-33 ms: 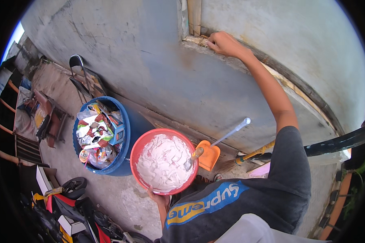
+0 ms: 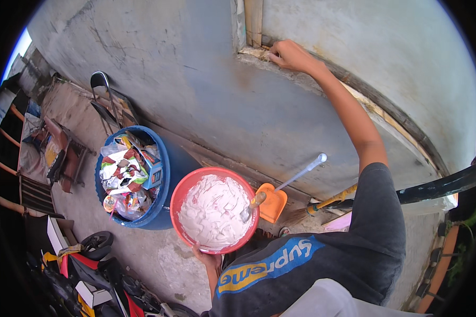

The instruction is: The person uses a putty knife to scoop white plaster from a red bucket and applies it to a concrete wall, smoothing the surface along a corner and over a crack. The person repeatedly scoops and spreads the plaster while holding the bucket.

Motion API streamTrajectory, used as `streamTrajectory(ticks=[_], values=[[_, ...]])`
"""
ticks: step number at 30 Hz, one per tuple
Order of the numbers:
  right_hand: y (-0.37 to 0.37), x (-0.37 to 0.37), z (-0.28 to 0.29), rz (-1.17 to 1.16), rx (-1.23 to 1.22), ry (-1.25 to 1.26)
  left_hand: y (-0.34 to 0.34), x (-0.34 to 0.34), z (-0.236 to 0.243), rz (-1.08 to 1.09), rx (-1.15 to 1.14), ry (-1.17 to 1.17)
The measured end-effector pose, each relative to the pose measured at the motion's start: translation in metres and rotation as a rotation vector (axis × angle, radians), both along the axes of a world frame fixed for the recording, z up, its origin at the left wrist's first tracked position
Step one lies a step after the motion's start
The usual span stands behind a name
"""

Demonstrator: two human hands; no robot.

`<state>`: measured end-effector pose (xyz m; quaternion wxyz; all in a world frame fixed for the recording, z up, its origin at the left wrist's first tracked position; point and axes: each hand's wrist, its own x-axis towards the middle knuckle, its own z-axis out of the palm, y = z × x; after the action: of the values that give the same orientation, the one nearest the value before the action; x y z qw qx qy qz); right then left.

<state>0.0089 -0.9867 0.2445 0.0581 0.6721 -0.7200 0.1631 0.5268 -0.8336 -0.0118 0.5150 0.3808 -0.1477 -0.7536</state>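
My left hand grips the lower edge of a red basin of creamy white paste. A scraper with a wooden handle rests inside at the basin's right side. My right arm is stretched up to the rough, chipped ledge of a recessed opening in the grey wall; my right hand is there with curled fingers, and anything within them is hidden. Wooden strips line the opening beside that hand.
A blue barrel full of rubbish stands left of the basin, before a folding chair. An orange dustpan, a broom and a dark pipe are rightward. A motorbike and wooden furniture are at left.
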Motion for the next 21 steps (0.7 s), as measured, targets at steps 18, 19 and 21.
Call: streamTrajectory(ticks=[18, 19, 21], values=[[-0.012, -0.012, 0.005, 0.194, 0.015, -0.065, -0.032, -0.012, 0.001, -0.129, -0.032, -0.006], [-0.013, -0.013, 0.0, 0.176, -0.027, -0.065, -0.036, -0.015, 0.003, -0.132, -0.026, -0.002], [-0.023, -0.014, -0.025, 0.17, -0.138, -0.025, -0.041, -0.018, 0.004, -0.139, -0.025, -0.007]])
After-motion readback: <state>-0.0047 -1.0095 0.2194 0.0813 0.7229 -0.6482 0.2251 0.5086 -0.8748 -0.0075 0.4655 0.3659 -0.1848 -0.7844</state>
